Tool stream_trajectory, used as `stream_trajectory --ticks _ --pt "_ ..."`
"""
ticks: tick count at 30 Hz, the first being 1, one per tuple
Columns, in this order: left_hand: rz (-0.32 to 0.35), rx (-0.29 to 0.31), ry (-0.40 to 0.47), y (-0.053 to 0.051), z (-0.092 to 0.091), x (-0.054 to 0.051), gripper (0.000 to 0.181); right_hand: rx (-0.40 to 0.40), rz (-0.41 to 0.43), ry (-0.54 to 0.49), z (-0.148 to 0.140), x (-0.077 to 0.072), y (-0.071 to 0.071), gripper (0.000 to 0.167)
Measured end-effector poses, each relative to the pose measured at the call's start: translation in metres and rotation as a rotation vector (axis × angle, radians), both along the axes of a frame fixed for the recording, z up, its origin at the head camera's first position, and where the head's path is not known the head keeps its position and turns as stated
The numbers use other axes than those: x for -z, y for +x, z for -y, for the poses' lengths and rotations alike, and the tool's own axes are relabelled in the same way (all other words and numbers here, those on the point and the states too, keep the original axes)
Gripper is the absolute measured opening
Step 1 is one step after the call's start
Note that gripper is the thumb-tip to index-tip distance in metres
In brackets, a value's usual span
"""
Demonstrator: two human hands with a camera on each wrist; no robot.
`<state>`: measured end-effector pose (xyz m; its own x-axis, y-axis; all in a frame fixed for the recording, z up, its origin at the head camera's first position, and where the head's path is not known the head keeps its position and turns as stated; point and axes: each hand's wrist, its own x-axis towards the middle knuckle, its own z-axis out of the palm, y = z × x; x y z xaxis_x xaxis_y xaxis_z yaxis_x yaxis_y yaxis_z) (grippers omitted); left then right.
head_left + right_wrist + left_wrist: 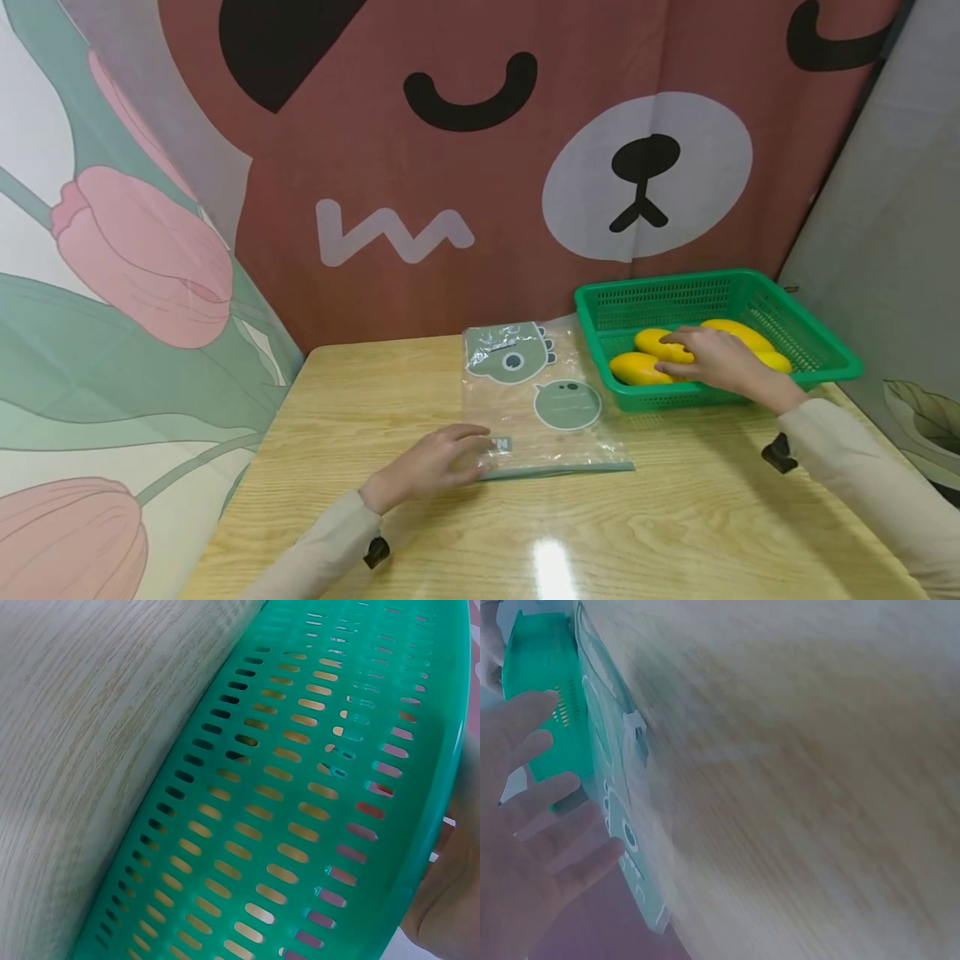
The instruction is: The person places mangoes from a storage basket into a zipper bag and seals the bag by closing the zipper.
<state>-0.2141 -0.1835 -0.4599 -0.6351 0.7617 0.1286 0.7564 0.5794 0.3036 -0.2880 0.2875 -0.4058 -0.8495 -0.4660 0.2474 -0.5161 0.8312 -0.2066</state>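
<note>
Before you is a bench (pixel 375 392) with light wood grain; lying flat on it you have a clear bag (pixel 546 402) with green prints, and just beside the bag, on your right, sits a green perforated basket (pixel 663 399)

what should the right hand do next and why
Probably close the right hand on a yellow fruit: it is reaching into the green basket, right at the fruit, though whether it already grips one is unclear. The left hand is by the near edge of the clear bag, holding no fruit.
</note>
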Motion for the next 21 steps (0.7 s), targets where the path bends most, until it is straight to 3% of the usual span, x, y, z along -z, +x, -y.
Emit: stream_trajectory --ticks 7,21 --pt "0.008 0.016 -0.016 0.0011 -0.0021 -0.0005 0.036 -0.004 0.004 -0.001 -0.0004 0.0021 -0.0028 0.051" --pt "-0.015 0.079 -0.039 0.0015 -0.0024 0.0048 0.014 -0.01 0.052 -0.006 0.001 0.0012 -0.0042 0.05"
